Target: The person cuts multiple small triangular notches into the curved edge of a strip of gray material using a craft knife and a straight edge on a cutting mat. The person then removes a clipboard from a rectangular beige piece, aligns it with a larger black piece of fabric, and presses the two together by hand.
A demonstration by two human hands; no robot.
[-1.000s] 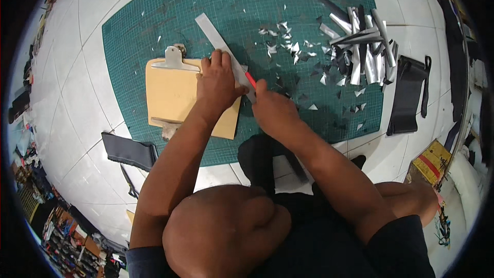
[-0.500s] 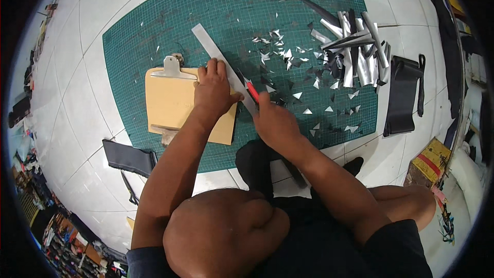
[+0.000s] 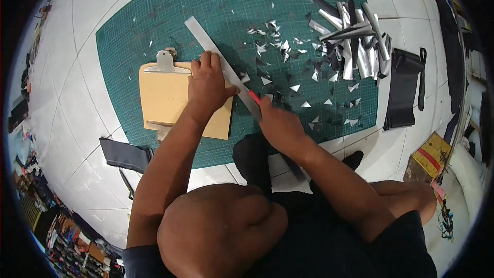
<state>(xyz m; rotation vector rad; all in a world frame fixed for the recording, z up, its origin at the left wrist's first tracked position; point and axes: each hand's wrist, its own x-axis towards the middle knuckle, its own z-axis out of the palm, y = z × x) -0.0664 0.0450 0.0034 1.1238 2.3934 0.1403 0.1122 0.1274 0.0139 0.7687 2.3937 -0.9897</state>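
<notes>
My left hand presses a metal ruler down, its fingertips near the ruler's left edge and its thumb reaching across lower down. The ruler lies slantwise beside a stack of tan sheets, held by a silver bulldog-type clip at the top and another metal clip at the lower edge. My right hand is closed round a red-handled cutter knife, its tip end against the ruler's right edge. The blade is hard to make out. Whatever lies under the ruler is mostly hidden.
A green gridded cutting mat covers the floor. Small silver and black triangular scraps lie right of the ruler. Beyond them sits a pile of silver-black strips. Black material pieces rest at both sides.
My right hand has drawn the cutter knife a little toward me along the ruler's right edge. The left hand keeps its hold on the ruler. The whole view has shifted slightly.
</notes>
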